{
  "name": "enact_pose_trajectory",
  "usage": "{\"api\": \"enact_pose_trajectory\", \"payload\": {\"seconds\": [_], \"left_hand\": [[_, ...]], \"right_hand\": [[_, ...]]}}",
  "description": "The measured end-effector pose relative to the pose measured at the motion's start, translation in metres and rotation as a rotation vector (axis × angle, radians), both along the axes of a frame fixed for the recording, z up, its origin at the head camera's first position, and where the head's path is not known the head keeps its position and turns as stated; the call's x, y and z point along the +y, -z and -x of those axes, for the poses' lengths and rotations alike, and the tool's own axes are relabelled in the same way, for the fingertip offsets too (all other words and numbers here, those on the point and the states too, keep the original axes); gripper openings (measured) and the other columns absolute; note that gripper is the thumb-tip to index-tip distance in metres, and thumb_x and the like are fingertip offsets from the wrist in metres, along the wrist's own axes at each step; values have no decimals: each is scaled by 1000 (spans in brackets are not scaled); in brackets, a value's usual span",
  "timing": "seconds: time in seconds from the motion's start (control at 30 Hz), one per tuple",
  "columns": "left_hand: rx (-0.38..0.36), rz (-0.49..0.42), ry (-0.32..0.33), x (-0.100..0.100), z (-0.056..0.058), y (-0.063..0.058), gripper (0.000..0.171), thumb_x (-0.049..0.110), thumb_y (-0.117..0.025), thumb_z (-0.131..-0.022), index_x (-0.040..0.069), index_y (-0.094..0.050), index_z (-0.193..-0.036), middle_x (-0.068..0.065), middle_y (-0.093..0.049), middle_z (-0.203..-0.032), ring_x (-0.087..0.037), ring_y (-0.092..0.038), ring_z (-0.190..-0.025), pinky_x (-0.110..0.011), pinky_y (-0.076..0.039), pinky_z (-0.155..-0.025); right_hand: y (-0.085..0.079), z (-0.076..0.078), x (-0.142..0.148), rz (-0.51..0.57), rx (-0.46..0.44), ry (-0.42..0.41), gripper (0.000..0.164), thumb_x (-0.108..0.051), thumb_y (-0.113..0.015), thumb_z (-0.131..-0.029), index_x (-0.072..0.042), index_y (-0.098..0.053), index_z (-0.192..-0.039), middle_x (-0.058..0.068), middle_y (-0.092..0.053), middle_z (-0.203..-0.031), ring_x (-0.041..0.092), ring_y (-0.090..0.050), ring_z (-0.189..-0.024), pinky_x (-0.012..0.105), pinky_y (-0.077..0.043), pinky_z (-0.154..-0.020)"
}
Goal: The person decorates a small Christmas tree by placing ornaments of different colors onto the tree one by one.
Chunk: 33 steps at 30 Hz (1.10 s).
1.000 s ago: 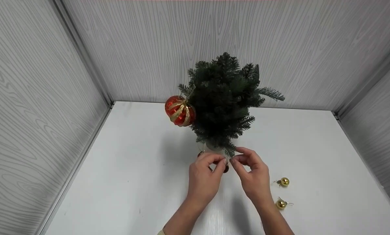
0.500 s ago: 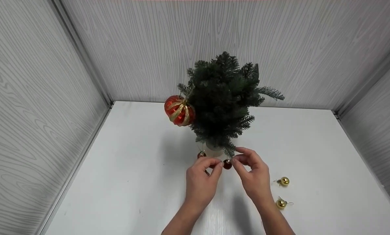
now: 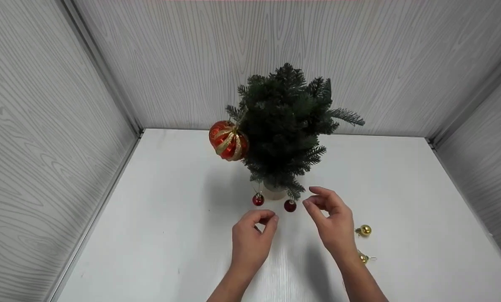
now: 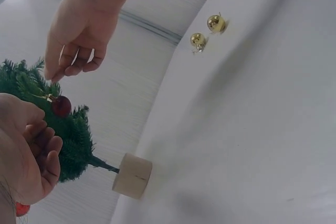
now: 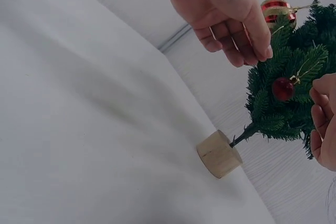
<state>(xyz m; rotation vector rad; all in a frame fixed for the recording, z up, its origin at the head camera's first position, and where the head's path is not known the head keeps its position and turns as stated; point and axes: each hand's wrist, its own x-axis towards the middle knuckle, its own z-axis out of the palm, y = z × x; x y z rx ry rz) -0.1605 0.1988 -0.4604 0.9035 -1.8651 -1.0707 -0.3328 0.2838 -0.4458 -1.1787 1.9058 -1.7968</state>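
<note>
A small artificial fir tree (image 3: 284,121) stands on a round wooden base (image 4: 132,176). From its lowest front branch hangs a small dark red bauble (image 3: 290,205) on a gold loop, between the two hands. Another small red bauble (image 3: 258,199) hangs to its left. My left hand (image 3: 252,241) is in front of these baubles, thumb and fingertips drawn close, holding nothing. To the right of the hanging bauble, my right hand (image 3: 332,220) has its fingers loosely bent and apart from the branch, also holding nothing.
On the tree's left side hang a large red bauble with gold stripes (image 3: 231,144) and another big red bauble (image 3: 219,128) behind it. Two small gold baubles lie right of the right arm, one (image 3: 365,230) farther back, one (image 3: 362,257) partly hidden by the wrist. Wood-grain panels enclose the white table (image 3: 158,201).
Both hands have moved away from the small red bauble, the left toward the left and the person, the right slightly right. The bauble now hangs freely from the branch.
</note>
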Motion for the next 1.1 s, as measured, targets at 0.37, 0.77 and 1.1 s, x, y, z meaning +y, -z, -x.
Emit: {"api": "enact_pose_trajectory", "payload": {"seconds": [0.37,0.77,1.1], "left_hand": [[-47,-68,-14,0,-11,21,4,15,-79,-96,14,-78,-100,10,-72,-93,-10,-66,-88,-27,-51,-70],[15,137,-40,-2,-16,-15,13,13,-79,-97,13,-78,-110,5,-74,-102,-12,-68,-94,-39,-55,-74],[172,405,49,-15,10,-87,17,15,-80,-97,6,-78,-111,-4,-74,-101,-14,-67,-89,-32,-57,-70]], "right_hand": [[17,17,17,-78,13,63,27,-3,-76,-98,-8,-73,-125,5,-75,-99,15,-68,-93,21,-52,-82],[43,45,54,-197,35,183,25,-7,-77,-98,-10,-75,-123,5,-75,-99,11,-67,-91,19,-50,-80],[53,62,86,-334,56,297,23,-14,-78,-98,-12,-75,-122,2,-76,-100,4,-65,-93,16,-46,-84]]}}
